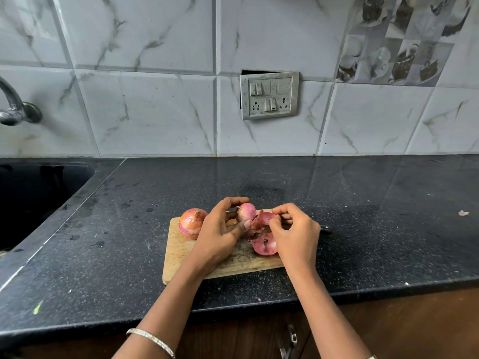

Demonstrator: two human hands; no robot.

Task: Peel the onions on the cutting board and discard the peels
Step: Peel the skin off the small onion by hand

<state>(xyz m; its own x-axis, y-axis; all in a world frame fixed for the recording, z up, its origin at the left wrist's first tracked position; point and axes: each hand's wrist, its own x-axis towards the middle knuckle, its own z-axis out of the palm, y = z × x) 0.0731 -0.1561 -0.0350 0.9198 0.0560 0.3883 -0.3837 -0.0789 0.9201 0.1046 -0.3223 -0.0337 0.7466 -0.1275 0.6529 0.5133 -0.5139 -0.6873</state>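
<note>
A wooden cutting board [178, 257] lies on the black counter near its front edge. My left hand [220, 234] grips a small pink-purple onion [246, 211] above the board. My right hand [295, 234] pinches a strip of reddish peel [264, 218] that still hangs from that onion. A loose curved piece of peel [264, 246] lies on the board below my right hand. A second, larger onion [191, 222] with its orange skin on sits at the board's far left corner.
A dark knife handle [325, 230] pokes out from behind my right hand. A sink [33, 198] is sunk into the counter at the left, under a tap [15, 107]. A small peel scrap [463, 213] lies at the far right. A switch panel [269, 95] hangs on the tiled wall.
</note>
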